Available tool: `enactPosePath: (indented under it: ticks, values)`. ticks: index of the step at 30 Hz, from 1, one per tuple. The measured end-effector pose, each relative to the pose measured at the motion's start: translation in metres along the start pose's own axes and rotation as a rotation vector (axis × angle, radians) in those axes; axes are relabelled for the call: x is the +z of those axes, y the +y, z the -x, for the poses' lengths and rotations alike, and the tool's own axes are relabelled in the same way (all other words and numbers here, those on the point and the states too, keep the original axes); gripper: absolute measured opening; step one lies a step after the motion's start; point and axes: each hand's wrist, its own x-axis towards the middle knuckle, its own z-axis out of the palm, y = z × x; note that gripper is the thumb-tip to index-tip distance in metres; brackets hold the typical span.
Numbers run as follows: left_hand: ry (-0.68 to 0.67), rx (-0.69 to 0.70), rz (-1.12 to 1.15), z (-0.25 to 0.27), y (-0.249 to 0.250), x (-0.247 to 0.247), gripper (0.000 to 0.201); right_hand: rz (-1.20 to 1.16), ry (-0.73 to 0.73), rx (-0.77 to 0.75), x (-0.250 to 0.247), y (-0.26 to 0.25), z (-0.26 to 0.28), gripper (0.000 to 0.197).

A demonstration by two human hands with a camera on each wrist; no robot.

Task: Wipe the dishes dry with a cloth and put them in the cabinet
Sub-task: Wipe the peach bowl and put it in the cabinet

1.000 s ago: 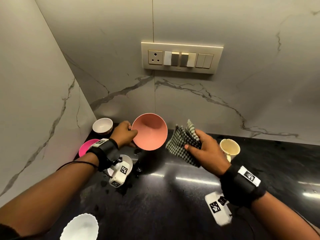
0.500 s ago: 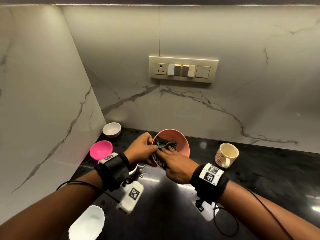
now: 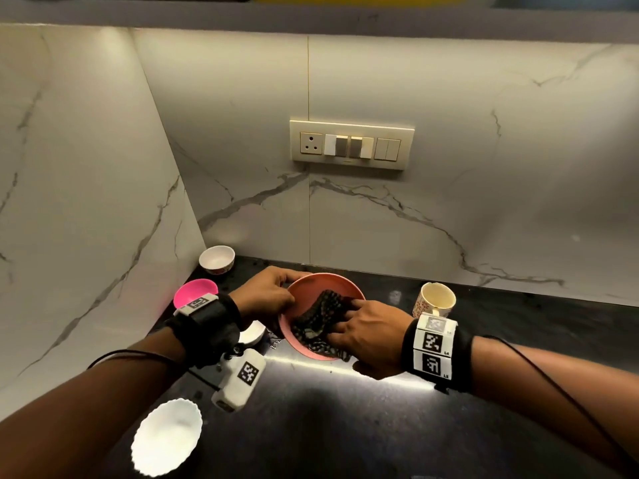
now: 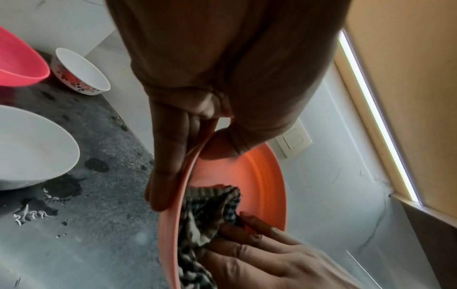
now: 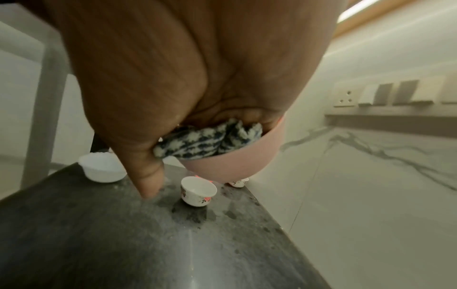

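**Salmon bowl in hand, cloth inside it**

We find the salmon bowl (image 3: 321, 281) held clear of the tabletop (image 3: 380, 426) and tipped toward the person. It contains the checked cloth (image 3: 320, 319), bunched against the inner wall, with one fold hanging over the near rim. The left hand (image 3: 266, 295) has its grip clamped on the bowl's rim, thumb inside and fingers outside. The right hand (image 3: 370, 328) lies on the cloth with fingers nearly straight, pressing it into the bowl. Its grip is apart, the thumb outside the rim.

Standing on the tabletop are a small white bowl (image 3: 217, 260) in the back corner, a bright pink bowl (image 3: 195, 292) just in front of it, a scalloped white bowl (image 3: 167, 437) nearest the person at left, and a mug (image 3: 436, 299) upright to the right of the hands.

Marble walls close the back and left sides. Dark tabletop lies open beyond the mug and in front of the hands. Wet patches (image 5: 190, 213) show beneath the held bowl.

Another white bowl (image 3: 254, 333) is mostly hidden behind the left wristband. An overhead ledge (image 3: 345, 20) is cut off at the top of the head view.
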Motion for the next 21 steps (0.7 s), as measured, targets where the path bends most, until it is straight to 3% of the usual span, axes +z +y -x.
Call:
enactPosePath:
  ticks: [2,4,8,11,14,16,21]
  values:
    - [-0.059,-0.011,-0.056,0.001,0.003,0.003,0.081,0.144,-0.06,-0.005,-0.002,0.002,0.001,0.047]
    - [-0.107,-0.051,-0.108,0.002,0.007,0.006,0.08,0.35,-0.095,-0.001,-0.008,0.004,0.002,0.052]
    - [-0.185,-0.116,-0.128,0.007,0.024,0.009,0.05,0.853,-0.116,-0.003,-0.014,0.006,0.006,0.078]
    - [-0.302,-0.131,-0.172,0.012,0.035,0.012,0.034,1.006,-0.104,-0.07,-0.008,0.006,0.005,0.08]
    - [-0.323,-0.136,-0.207,0.014,0.037,0.015,0.045,1.022,-0.117,-0.129,-0.006,0.004,0.01,0.079]
    - [-0.256,-0.092,-0.206,0.012,0.037,0.013,0.059,0.935,-0.065,-0.071,-0.002,0.006,0.012,0.076]
    - [-0.062,-0.061,-0.051,0.003,0.027,-0.001,0.062,0.385,0.089,0.058,0.005,0.008,0.014,0.05]
